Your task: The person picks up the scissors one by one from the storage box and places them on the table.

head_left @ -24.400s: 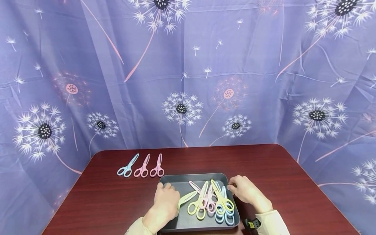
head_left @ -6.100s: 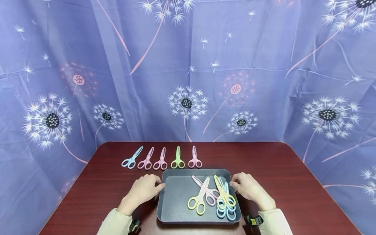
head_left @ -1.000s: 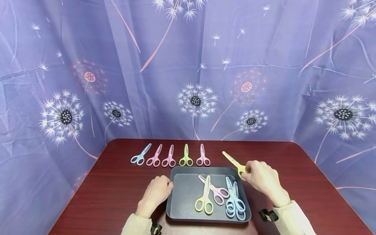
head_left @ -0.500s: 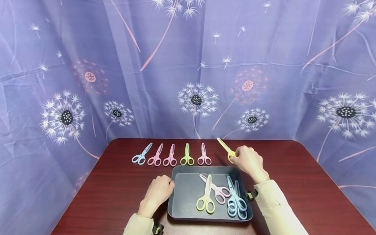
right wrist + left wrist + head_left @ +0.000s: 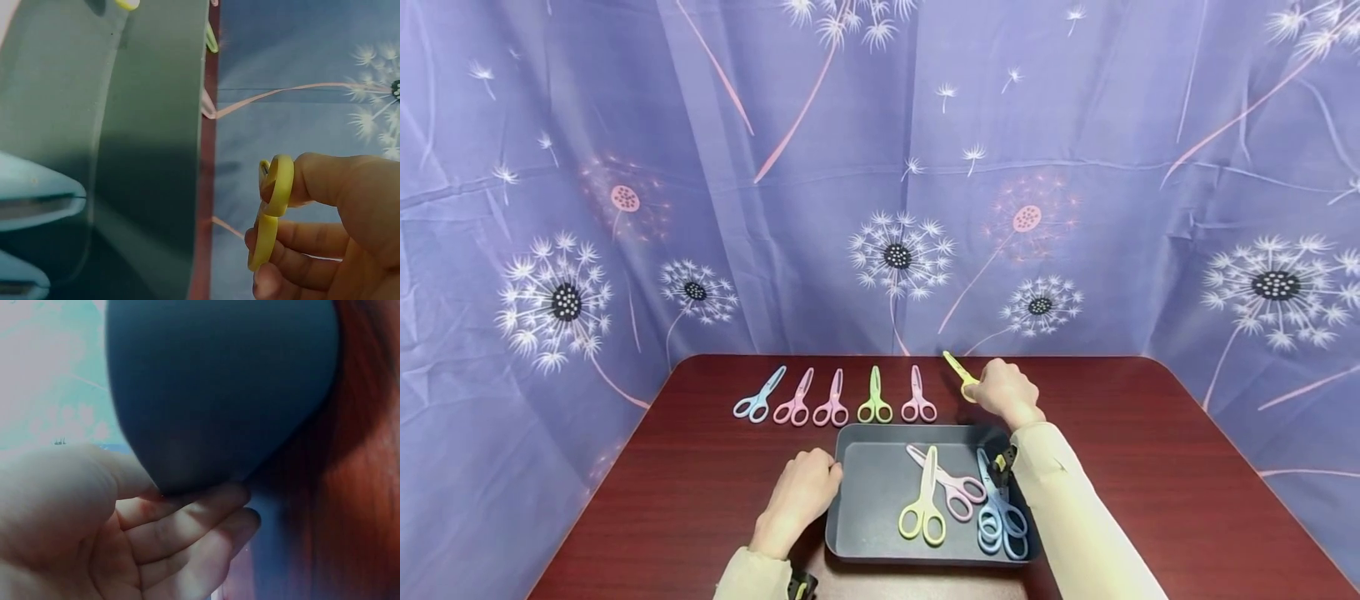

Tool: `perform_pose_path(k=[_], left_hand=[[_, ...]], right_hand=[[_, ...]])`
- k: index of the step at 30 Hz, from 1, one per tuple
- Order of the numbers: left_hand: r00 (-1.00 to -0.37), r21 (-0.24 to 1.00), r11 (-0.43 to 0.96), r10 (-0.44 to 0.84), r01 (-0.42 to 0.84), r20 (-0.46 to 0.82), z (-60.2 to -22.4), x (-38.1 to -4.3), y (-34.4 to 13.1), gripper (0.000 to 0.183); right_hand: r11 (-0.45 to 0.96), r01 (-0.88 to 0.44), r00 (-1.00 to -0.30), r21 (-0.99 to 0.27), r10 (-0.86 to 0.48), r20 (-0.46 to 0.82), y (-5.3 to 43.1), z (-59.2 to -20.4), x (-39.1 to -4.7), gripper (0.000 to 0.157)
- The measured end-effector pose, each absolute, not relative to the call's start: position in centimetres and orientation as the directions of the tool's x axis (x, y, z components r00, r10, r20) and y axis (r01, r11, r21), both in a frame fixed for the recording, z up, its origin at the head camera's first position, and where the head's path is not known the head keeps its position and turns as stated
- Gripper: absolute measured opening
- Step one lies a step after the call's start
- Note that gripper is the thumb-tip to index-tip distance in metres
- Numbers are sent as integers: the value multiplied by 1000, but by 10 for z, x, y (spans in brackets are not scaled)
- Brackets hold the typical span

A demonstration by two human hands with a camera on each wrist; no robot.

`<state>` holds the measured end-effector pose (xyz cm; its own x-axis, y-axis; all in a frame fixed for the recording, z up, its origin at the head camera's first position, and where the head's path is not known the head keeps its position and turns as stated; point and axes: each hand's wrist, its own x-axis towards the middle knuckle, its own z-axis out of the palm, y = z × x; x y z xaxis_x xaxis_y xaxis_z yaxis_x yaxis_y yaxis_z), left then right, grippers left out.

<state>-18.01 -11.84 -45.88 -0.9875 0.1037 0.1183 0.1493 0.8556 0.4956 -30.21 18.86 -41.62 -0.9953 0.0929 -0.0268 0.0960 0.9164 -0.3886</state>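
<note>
While the tray (image 5: 868,479) was pinched at its nine o'clock wall by the left hand (image 5: 802,492), a pair of yellow scissors (image 5: 958,369) was gripped by its finger loops in the right hand (image 5: 1009,390), with its blades aimed towards eleven o'clock. This pair was held beyond the tray's far wall, between twelve and one o'clock, apparently just above the bench (image 5: 700,500), so its placing was judged unfinished.

Five pairs had already been laid out on the bench in a spaced row, from ten o'clock to twelve o'clock of the tray, blades pointing away: blue scissors (image 5: 762,397), two pink scissors (image 5: 797,400), green scissors (image 5: 876,398) and a third pink pair (image 5: 917,397).

Four pairs were left inside the tray: pale yellow scissors (image 5: 927,485) near the middle, crossed over light pink scissors (image 5: 953,486), and two overlapping blue pairs (image 5: 996,502) towards four o'clock, partly covered by the right wrist. With ten pairs counted, about half of the work was judged done.
</note>
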Motion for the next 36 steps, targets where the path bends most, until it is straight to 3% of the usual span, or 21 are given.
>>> perform_pose_path(k=[7,36], left_hand=[[-987,496,855,95,149,132,-460,-180,-118,33],[-989,508,850,98,139,107,-460,-180,-116,32]], right_hand=[[923,147,-988,-355,119,-99,182,-419,-312,30],[933,184,-975,-308,134,-176,169,-431,-321,33]])
